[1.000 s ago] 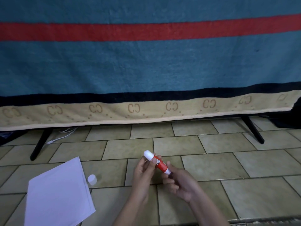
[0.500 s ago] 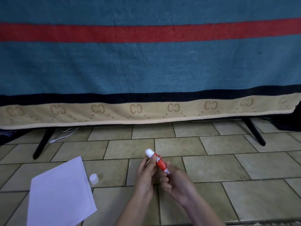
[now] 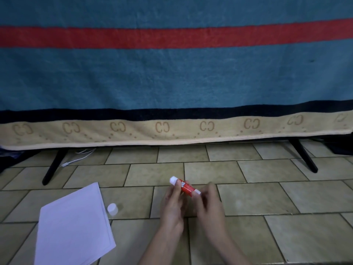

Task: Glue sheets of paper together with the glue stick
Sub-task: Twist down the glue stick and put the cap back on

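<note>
Both my hands grip the uncapped glue stick [image 3: 185, 186] above the floor | left hand [image 3: 172, 204] on barrel, right hand [image 3: 209, 204] at base | step: winding glue out | next: carry it to the paper sheets [image 3: 73, 226] lying left

Left hand [image 3: 172, 205] and right hand [image 3: 209, 204] raised together, fingers curled.

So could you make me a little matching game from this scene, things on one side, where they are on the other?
Things:
1. glue stick
2. cap
3. paper sheets
4. blanket

Places:
A. hanging behind, above the floor
B. held in both hands
C. flat on the tiles, far left
D. standing on the tiles beside the paper

Pairs: 1-B, 2-D, 3-C, 4-A
</note>
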